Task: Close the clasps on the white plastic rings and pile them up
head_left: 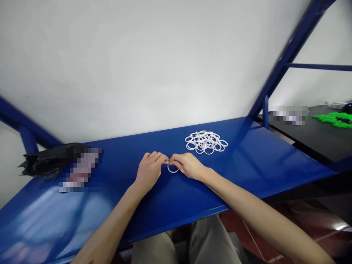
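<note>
My left hand and my right hand meet over the middle of a blue metal shelf. Both pinch the same small white ring, whose loop hangs down between the fingertips onto the blue surface. Each hand's fingers are curled and closed. A pile of several more white rings lies just beyond my right hand, a little to its right and apart from it.
A black crumpled bag sits at the shelf's far left. Blue frame posts rise at the right. A black table with green plastic pieces stands to the right. A white wall is behind the shelf.
</note>
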Tool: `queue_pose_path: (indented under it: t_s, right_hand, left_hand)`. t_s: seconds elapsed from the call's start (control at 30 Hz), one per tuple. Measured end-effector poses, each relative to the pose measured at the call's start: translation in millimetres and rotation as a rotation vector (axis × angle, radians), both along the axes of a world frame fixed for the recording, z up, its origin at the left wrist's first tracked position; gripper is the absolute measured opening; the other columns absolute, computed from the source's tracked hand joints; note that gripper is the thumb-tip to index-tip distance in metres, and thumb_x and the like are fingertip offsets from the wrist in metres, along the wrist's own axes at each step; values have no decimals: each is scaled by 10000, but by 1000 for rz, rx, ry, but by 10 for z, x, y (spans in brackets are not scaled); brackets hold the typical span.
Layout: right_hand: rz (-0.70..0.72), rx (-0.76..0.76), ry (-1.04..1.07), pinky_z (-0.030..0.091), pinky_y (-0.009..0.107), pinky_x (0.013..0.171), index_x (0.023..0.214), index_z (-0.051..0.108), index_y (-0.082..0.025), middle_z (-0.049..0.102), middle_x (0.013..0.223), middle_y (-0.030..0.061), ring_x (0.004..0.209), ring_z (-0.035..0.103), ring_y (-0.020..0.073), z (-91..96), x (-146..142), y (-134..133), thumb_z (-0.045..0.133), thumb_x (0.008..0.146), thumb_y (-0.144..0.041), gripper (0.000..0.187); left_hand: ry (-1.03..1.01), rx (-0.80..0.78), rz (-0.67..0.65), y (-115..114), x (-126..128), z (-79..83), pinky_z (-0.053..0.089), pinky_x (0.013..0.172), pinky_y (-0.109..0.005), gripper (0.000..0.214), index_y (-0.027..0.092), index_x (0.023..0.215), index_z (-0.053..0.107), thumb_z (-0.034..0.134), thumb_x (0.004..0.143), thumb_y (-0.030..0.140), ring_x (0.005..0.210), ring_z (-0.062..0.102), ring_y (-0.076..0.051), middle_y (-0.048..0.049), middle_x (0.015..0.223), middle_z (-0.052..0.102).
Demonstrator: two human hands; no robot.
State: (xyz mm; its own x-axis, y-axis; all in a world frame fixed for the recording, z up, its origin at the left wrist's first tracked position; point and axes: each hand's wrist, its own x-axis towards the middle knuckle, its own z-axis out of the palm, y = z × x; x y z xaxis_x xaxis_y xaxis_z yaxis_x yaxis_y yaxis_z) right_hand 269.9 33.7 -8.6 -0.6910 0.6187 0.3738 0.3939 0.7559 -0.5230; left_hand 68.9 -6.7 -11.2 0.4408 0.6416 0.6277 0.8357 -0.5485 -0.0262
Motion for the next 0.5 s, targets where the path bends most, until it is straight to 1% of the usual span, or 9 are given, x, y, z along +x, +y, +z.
queue_pose_path:
  t_s: [0.13, 0.2, 0.3, 0.33, 0.4, 0.5]
  right_hand:
    - [14, 31, -106, 415, 229, 672, 934, 652, -165, 730, 849, 65, 737, 662, 157, -6, -11, -10, 511, 1006, -208, 165]
    - [9, 40, -132, 424, 232, 680, 939, 661, -166, 732, 865, 65, 759, 672, 160, -2, -21, -10, 520, 1003, -201, 158]
    - [-41, 70, -91, 450, 233, 719, 1017, 684, -189, 729, 913, 51, 811, 677, 155, 34, -1, 27, 522, 1010, -231, 168]
    - [-83, 96, -60, 460, 236, 739, 1041, 691, -198, 723, 943, 51, 837, 674, 155, 56, 26, 57, 517, 1014, -247, 182]
    - [-228, 166, -2, 477, 255, 775, 1070, 705, -203, 701, 1002, 66, 889, 661, 166, 106, 125, 146, 503, 1020, -273, 219]
    - [-553, 248, 31, 493, 309, 808, 1096, 723, -191, 671, 1020, 100, 913, 638, 205, 174, 358, 324, 455, 1028, -290, 293]
  left_hand:
    - [95, -21, -14, -2, -25, 18, 351, 706, -341, 277, 211, 823, 616, 431, 942, 43, 750, 560, -185, -1, 771, 681]
    - [115, -58, -11, 15, -49, 24, 352, 705, -348, 263, 221, 831, 624, 438, 970, 98, 755, 566, -188, 3, 773, 685]
    - [-5, -121, 54, 61, -95, 17, 394, 731, -346, 177, 231, 880, 637, 500, 990, 253, 808, 597, -189, -4, 857, 709]
    - [-68, -151, 81, 76, -109, 8, 418, 757, -344, 167, 232, 898, 639, 515, 987, 300, 837, 607, -190, -8, 888, 713]
    - [-170, -232, 113, 102, -131, -18, 461, 831, -348, 175, 234, 933, 641, 523, 982, 354, 908, 616, -198, -17, 942, 714]
    - [-215, -351, 105, 124, -147, -73, 483, 948, -385, 175, 237, 991, 643, 520, 975, 361, 1050, 601, -221, -35, 1052, 708]
